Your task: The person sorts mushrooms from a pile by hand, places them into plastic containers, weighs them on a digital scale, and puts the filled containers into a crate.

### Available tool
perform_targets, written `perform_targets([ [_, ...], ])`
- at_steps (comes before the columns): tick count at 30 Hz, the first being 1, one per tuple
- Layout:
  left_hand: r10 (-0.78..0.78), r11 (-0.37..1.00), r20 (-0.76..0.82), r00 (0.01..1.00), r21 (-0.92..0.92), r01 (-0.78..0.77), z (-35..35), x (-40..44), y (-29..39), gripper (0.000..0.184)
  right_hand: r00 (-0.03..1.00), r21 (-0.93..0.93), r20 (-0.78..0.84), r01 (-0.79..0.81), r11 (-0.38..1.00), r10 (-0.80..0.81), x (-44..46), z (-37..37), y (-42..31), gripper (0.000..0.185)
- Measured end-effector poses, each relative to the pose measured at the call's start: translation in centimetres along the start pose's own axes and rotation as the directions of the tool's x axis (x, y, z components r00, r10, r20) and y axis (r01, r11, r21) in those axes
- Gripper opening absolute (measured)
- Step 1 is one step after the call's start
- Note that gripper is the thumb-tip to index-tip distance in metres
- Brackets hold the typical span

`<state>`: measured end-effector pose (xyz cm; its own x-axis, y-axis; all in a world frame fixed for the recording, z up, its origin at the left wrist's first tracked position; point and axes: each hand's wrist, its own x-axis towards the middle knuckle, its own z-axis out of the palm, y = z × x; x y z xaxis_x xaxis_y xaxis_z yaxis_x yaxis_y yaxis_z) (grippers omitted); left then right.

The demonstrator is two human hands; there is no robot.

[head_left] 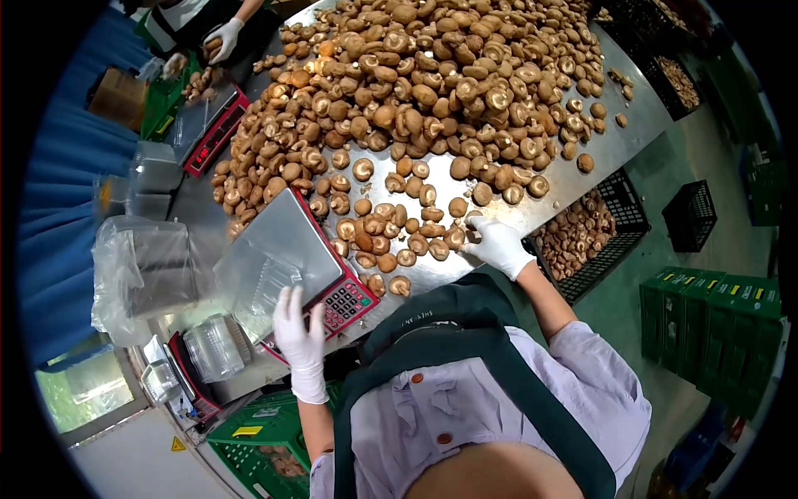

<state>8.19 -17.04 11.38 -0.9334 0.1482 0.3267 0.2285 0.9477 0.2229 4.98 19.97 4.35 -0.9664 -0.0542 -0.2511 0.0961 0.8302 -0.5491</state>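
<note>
My left hand (300,337), in a white glove, is at the front edge of a red digital scale (353,303) with a steel pan. Its fingers are stretched out, close to a clear plastic tray (278,279) lying on the pan; whether they touch it I cannot tell. My right hand (501,247), also white-gloved, reaches over the table edge with thumb and fingers apart. Its fingertips are at a brown mushroom (455,237) on the right of a loose group of mushrooms (378,226), some cap up, some stem up.
A large mushroom heap (416,75) covers the back of the steel table (532,214). A black crate (628,218) of mushrooms stands below at right, near stacked green crates (706,324). Clear trays (218,348) sit at left. A co-worker's gloved hand (224,37) is beside another scale (218,133).
</note>
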Motion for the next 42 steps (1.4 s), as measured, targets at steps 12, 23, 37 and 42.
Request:
perform_targets([
  [12, 0.131, 0.979, 0.537, 0.833, 0.063, -0.194, 11.6, -0.5, 7.2, 0.095, 0.991, -0.136, 0.082, 0.117, 0.984, -0.106, 0.2, 3.4, 2.0, 0.087],
  [23, -0.141, 0.988, 0.398, 0.907, 0.117, 0.102, 17.4, 3.2, 10.4, 0.103, 0.945, -0.053, 0.061, 0.325, 0.944, -0.322, 3.8, 3.4, 1.6, 0.095],
  [37, -0.207, 0.706, 0.133, 0.969, -0.665, 0.242, 19.1, 2.9, 9.2, 0.042, 0.913, 0.07, 0.149, 0.374, 0.925, -0.381, 7.7, 1.9, 1.3, 0.07],
  [42, -0.419, -0.024, 0.241, 0.876, -0.967, 0.254, 18.2, 3.2, 8.7, 0.053, 0.913, 0.147, 0.106, 0.378, 0.914, -0.395, 6.1, 0.9, 2.5, 0.057],
])
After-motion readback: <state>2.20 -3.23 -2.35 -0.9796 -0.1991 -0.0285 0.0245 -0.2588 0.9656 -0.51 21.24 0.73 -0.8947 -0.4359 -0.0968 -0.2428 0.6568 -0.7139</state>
